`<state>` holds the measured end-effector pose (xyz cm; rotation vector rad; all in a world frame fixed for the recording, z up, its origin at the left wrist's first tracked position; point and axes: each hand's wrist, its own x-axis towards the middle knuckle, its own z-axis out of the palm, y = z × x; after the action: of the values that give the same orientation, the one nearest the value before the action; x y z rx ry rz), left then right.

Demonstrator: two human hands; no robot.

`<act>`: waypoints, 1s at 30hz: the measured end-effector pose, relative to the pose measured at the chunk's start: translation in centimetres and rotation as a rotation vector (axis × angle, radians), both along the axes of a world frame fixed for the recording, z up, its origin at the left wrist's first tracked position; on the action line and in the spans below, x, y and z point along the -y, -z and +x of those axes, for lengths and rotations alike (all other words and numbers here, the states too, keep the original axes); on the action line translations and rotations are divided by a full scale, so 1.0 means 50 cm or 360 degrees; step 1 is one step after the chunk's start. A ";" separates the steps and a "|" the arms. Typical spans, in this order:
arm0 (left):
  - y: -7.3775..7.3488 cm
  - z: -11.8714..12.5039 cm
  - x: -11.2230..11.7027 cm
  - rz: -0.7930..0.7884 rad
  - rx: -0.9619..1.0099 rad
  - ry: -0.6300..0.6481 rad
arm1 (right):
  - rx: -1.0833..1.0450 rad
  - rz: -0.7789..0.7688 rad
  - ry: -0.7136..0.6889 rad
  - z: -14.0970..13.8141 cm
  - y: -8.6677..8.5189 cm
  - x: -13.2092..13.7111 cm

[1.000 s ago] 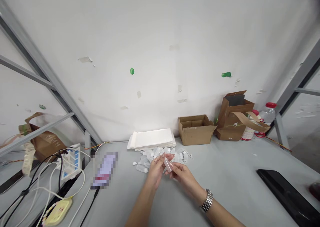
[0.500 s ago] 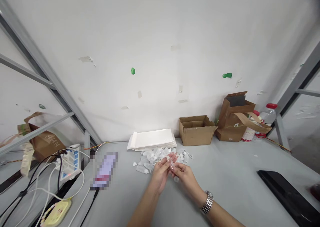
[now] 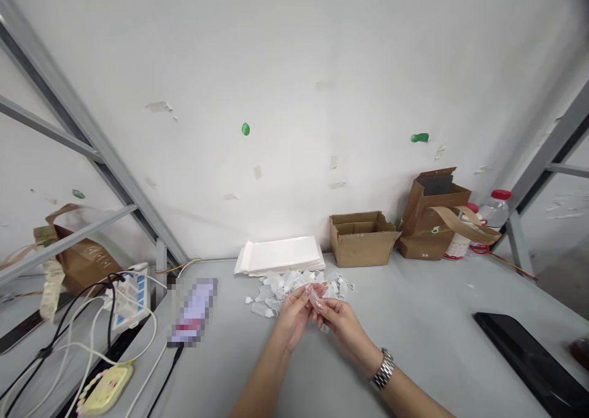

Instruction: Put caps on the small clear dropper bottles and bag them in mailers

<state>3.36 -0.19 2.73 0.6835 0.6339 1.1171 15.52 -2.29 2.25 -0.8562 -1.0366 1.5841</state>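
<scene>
Small clear plastic vial (image 3: 315, 298): held between both hands above the grey table (image 3: 414, 320), tilted, upper end toward the wall. Compared with half a second ago it sits a little higher and more slanted, so the fingers appear to be turning or fitting something at its end; whether a cap is on cannot be told.

Left hand (image 3: 294, 312): fingers closed narrowly on the vial's upper end, fingertips pinching.

Right hand (image 3: 338, 321): closed round the vial's lower end from the other side, touching the left hand's fingertips; metal wristwatch (image 3: 383, 369) on the wrist behind it.

Pile of like vials and caps (image 3: 294, 286): on the table just beyond the hands, loose and scattered.

Stack of white padded envelopes (image 3: 278, 255): beyond the pile, against the wall.

Open cardboard box (image 3: 361, 239): beyond and right of the hands.

Brown paper bag (image 3: 432, 221): further right, red-capped bottle (image 3: 494, 208) beside it.

Black flat object (image 3: 529, 363): well right of the right hand.

Power strip with cables (image 3: 126, 295): well left of the left hand.
</scene>
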 end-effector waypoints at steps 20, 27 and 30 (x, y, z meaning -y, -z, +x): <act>0.018 0.003 -0.001 -0.0137 0.0154 0.0044 | 0.0262 0.0152 0.0061 0.005 0.008 -0.008; 0.004 -0.003 -0.002 -0.0091 0.0047 0.0102 | -0.0023 -0.0037 -0.0061 0.001 0.005 0.000; 0.004 -0.005 -0.005 -0.0104 0.0041 0.0101 | 0.0021 -0.0037 -0.0058 -0.001 0.000 0.001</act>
<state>3.10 0.08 2.52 0.6279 0.6205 1.0407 15.45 -2.35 2.23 -0.8689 -1.0503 1.6256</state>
